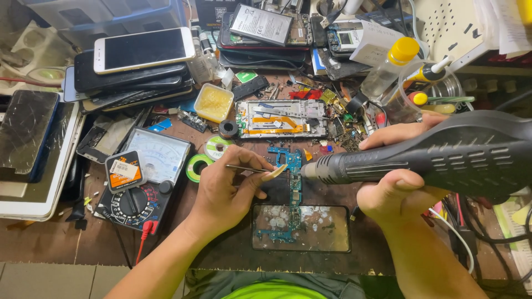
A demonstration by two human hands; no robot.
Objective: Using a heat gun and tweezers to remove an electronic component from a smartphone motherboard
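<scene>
My left hand (pixel 227 188) pinches thin metal tweezers (pixel 249 169), whose tips reach a blue phone circuit board (pixel 292 166) at the middle of the bench. My right hand (pixel 396 185) grips a dark hot-air gun (pixel 443 152) lying level, its metal nozzle pointing left at the same board, just beside the tweezer tips. The board runs down onto a dark glass plate (pixel 327 230) near the front edge. Behind the board lies an opened phone frame (pixel 282 119) with orange flex cables.
An analogue multimeter (pixel 147 177) with a red lead sits at the left. Stacked phones (pixel 138 61) and a tablet (pixel 33 155) fill the back left. A flux tub (pixel 215 102), solder rolls (pixel 197 166), a yellow-capped bottle (pixel 390 66) and loose parts crowd the back.
</scene>
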